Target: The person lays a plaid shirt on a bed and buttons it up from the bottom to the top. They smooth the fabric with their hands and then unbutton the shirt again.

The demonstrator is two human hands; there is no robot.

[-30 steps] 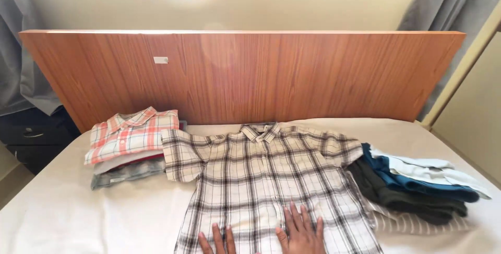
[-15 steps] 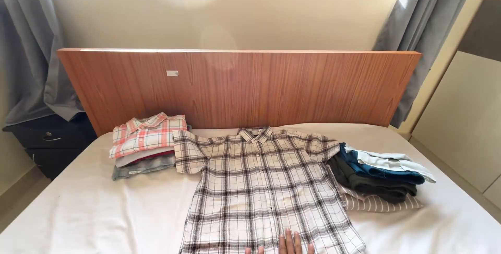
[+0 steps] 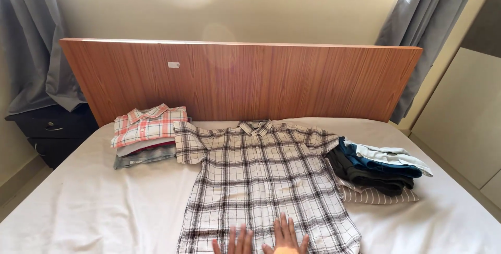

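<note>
the black-and-white plaid shirt (image 3: 266, 181) lay spread flat and face up in the middle of the white bed sheet (image 3: 94, 207), collar toward the wooden headboard (image 3: 240, 79), short sleeves out to each side. the left hand (image 3: 235, 241) and the right hand (image 3: 285, 235) rested side by side on its lower hem, both open with fingers spread, palms down on the cloth, gripping nothing. a stack of folded shirts (image 3: 147, 134) topped by a pink plaid one sat just beside the left sleeve. a pile of dark and striped clothes (image 3: 378, 168) lay by the right sleeve. a dark nightstand (image 3: 49, 131) stood left of the bed.
</note>
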